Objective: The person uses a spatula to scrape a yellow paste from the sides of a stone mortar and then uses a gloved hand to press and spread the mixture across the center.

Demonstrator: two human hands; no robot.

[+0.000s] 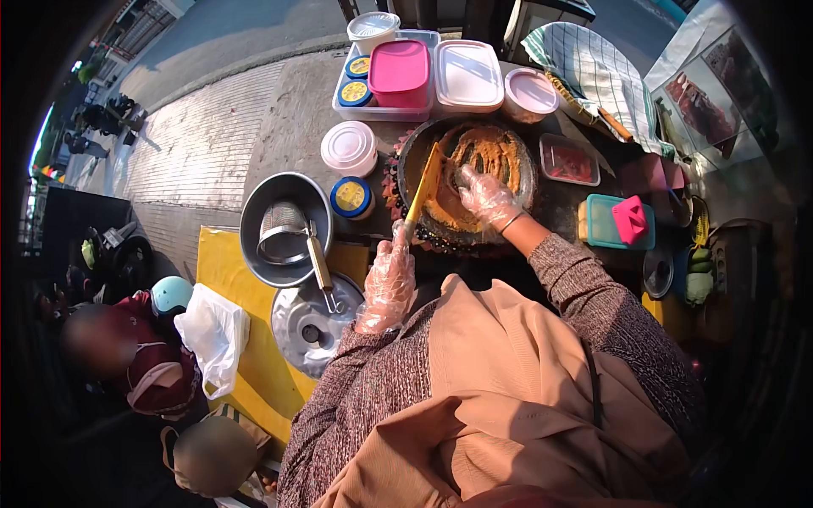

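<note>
My left hand [390,284], in a clear plastic glove, is closed round the yellow handle of a spatula [426,190]. The spatula's paste-smeared blade leans into the left side of a wide dark stone mortar [527,152]. Thick orange-brown paste [487,144] is spread in streaks over the mortar's inside. Over the mortar's right half, my right hand [489,196], also gloved, reaches down to the paste with its fingers curled together. Whatever those fingers may hold is hidden beneath them.
Left stand a metal bowl [248,222] with a strainer [282,222], a metal lid [292,339] and a plastic bag [216,326]. Behind are lidded tubs [467,74]; right, a red-filled container [569,161] and a teal-lidded box [605,230]. Two people [161,364] are at lower left.
</note>
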